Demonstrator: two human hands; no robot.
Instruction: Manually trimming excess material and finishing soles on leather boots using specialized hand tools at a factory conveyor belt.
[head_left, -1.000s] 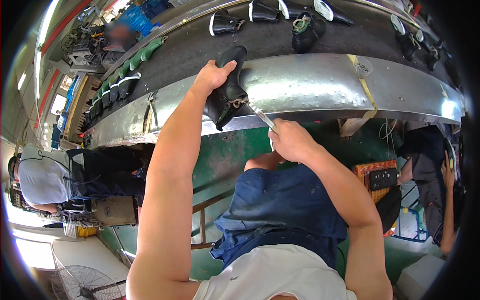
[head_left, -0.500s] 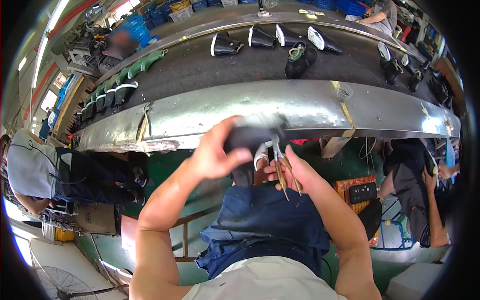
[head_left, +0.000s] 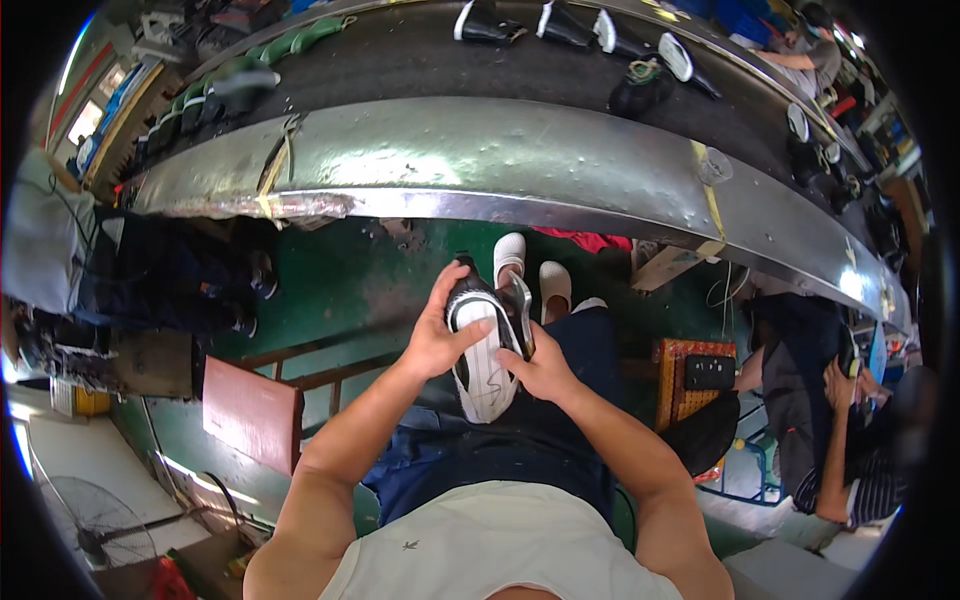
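Held over my lap is a black shoe upper on a last, its white sole (head_left: 478,350) turned up toward me and marked with a thin dark scribble. My left hand (head_left: 432,342) is closed around its left side, the thumb pressed on the sole. On the other side, my right hand (head_left: 548,366) lies with its thumb tip against the sole's edge. Metal pincers (head_left: 517,298) show between that hand and the shoe; their handles are mostly hidden by the fingers.
Ahead runs a dark bench surface with a wide metal rim (head_left: 420,150). Black lasted shoes (head_left: 568,25) and green shoe forms (head_left: 305,38) stand on it. A pinkish stool (head_left: 250,415) is at left. Co-workers sit or stand on both sides, one with a striped sleeve (head_left: 875,500).
The shoe has come down from near the bench rim to my lap, its white sole now facing up. My right hand has moved against it with the pincers. The view has tilted downward.
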